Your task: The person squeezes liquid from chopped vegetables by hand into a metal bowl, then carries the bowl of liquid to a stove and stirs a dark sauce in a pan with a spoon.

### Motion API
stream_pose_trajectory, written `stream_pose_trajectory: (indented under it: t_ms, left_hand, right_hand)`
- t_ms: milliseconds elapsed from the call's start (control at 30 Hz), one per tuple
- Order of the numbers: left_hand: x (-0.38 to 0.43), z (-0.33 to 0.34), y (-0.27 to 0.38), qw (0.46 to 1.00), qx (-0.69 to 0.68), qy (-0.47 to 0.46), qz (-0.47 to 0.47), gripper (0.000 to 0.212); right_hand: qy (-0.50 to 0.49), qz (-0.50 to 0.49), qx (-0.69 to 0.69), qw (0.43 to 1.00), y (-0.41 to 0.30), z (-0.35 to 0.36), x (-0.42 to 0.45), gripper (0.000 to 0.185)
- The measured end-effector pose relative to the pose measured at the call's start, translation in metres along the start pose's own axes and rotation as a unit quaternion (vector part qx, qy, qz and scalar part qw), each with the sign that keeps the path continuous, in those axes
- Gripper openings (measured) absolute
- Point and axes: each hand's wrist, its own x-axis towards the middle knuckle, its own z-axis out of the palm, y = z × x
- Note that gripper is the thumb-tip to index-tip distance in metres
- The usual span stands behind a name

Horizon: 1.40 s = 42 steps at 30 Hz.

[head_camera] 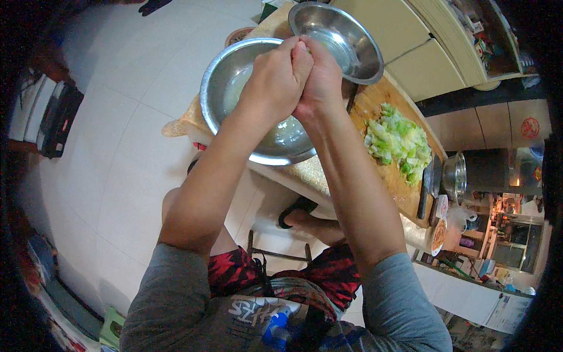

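My left hand point(273, 75) and my right hand point(324, 72) are clasped tightly together above a large stainless steel bowl point(209, 94). Bits of pale green leaf show between the fingers; most of what they enclose is hidden. Cloudy, pale liquid point(288, 132) lies in the bottom of that bowl. Just beyond the hands, a second steel bowl point(367, 53) sits tilted and looks wet inside. To the right, a heap of chopped green leafy vegetable, probably cabbage point(398, 141), rests on a wooden cutting board point(365, 94).
A knife with a black handle point(423, 193) lies along the board's right edge. Past it stand another steel bowl point(455, 178) and a plate of orange-brown food point(439, 237). Cream cabinets point(413, 48) rise behind the table, whose patterned cover point(314, 176) shows at the near edge.
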Motion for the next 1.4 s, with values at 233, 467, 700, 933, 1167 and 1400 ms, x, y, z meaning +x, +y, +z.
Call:
stream_pose_trajectory:
  t_ms: [233,467,700,933,1167,1400]
  left_hand:
    - [0.001,0.009,-0.003,0.992,-0.094,-0.051,-0.062,0.057]
    - [0.01,-0.008,0.016,0.88,-0.372,-0.104,-0.276,0.056]
    - [0.002,0.017,0.004,0.983,-0.163,0.07,-0.037,0.057]
    - [0.001,0.02,0.003,0.979,-0.173,0.11,-0.007,0.041]
    - [-0.002,0.015,0.006,0.994,-0.077,0.079,0.003,0.036]
    - [-0.002,0.01,0.015,0.993,-0.072,0.088,-0.017,0.03]
  right_hand:
    - [-0.001,0.011,-0.097,0.995,-0.021,-0.009,-0.003,0.025]
    - [0.0,-0.016,-0.178,0.984,-0.023,-0.008,-0.006,0.028]
    - [-0.018,-0.079,-0.127,0.989,-0.011,0.01,-0.01,0.029]
    - [-0.023,-0.057,-0.053,0.997,-0.002,0.004,-0.006,0.025]
    - [-0.03,-0.01,0.002,1.0,0.002,-0.008,-0.006,0.024]
    - [-0.055,-0.033,-0.012,0.998,0.004,-0.011,-0.005,0.022]
